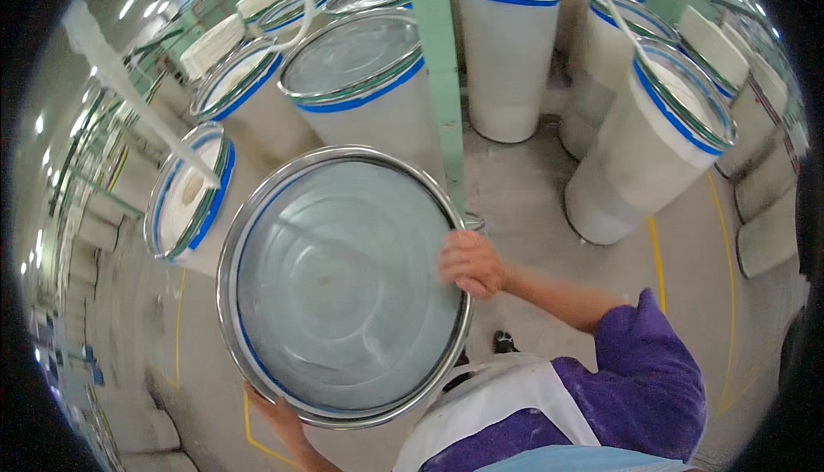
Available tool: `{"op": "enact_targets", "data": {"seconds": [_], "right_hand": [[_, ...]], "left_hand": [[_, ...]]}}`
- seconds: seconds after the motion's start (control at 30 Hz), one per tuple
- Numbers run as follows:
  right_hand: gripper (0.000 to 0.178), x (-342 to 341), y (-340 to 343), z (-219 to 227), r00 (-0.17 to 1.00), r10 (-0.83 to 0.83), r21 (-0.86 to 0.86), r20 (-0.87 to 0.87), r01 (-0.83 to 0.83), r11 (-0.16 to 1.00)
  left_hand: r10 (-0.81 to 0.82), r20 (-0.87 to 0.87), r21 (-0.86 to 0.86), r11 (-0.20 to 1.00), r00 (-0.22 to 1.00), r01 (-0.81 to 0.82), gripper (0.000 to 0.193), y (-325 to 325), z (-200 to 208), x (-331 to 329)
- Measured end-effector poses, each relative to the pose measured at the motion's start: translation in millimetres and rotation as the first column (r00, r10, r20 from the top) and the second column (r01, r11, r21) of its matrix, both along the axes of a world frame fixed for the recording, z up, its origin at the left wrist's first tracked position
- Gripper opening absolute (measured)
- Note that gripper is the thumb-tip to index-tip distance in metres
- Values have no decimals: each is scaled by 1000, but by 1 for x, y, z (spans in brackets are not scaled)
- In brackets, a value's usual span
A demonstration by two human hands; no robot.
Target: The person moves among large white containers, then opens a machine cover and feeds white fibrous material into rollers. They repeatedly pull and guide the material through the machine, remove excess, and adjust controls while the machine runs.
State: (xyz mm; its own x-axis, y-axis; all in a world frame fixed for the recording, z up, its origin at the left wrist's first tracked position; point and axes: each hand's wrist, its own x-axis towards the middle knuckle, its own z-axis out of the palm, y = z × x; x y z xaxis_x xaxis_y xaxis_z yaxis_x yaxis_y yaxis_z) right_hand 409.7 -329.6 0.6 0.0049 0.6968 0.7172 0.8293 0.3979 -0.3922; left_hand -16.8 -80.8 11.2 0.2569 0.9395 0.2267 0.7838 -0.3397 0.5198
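Both hands' grip closes on the metal rim of the big empty can (343,292) — right hand (470,263), left hand (276,412).

Left hand (276,412) mostly hidden under the big can (343,287) rim, fingers unseen. Right hand (470,263) fingertips hidden behind that rim. Cans beyond the big can cut off at the top edge.

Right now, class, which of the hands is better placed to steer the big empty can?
Probably the right hand: it grips the empty can on its near right rim, in full view. The left hand only supports the lower edge.
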Motion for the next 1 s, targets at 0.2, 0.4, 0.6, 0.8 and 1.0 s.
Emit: {"op": "enact_targets", "data": {"seconds": [0.2, 0.4, 0.6, 0.8, 1.0], "right_hand": [[31, 42, 134, 9, 986, -159, 23, 44, 158, 987], [35, 7, 259, 18, 948, -148, -103, 281, 184, 978], [26, 151, 351, -6, 634, -235, 25, 737, 321, 947], [35, 336, 319, 43, 450, -331, -195, 829, 789, 582], [37, 311, 351, 58, 185, -115, -66, 976, 754, 654]], "left_hand": [[-169, -292, -103, 984, 941, 144, 34, -143, 45, 5], [-303, -319, -435, 888, 898, 145, 43, -172, 70, 65], [-385, -347, -457, 866, 855, 205, 57, -124, 67, 77], [-5, -224, -422, 902, 975, -92, 52, -64, 61, 68], [425, -253, -302, 819, 869, -489, 47, -13, 41, 45]]}}
